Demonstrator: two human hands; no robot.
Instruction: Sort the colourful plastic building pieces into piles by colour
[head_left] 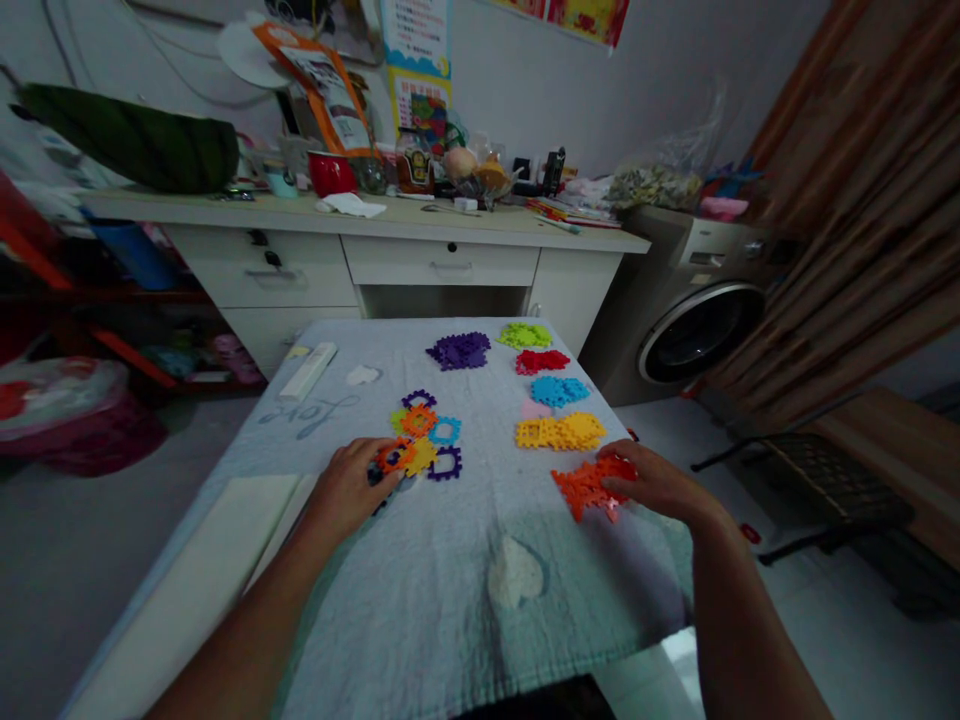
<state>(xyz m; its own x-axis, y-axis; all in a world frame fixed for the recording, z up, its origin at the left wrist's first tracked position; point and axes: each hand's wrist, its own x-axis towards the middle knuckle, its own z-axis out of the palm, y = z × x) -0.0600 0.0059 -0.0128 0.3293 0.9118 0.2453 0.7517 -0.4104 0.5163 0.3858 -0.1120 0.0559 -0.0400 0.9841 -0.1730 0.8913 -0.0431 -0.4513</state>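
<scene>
My left hand [352, 490] is at the left edge of a mixed group of interlocking plastic building pieces, its fingers closed round an orange piece [391, 456]. Beside it are a yellow piece [420, 456], purple square frames [447, 463], a light blue frame [446, 430] and another orange piece [418, 421]. On the right, my right hand [645, 478] rests with curled fingers on a pile of red-orange pieces [585, 485]; thumb and fingertips pinch at its right side. Just beyond that pile lie yellow-orange pieces [559, 432].
Blue [559, 390], red [541, 362], lime green [523, 335] and purple [459, 350] piles lie towards the cloth-covered table's [420, 570] far side. A white strip [308, 371] is at the left. Behind are a cluttered desk [450, 228] and a washing machine [675, 300].
</scene>
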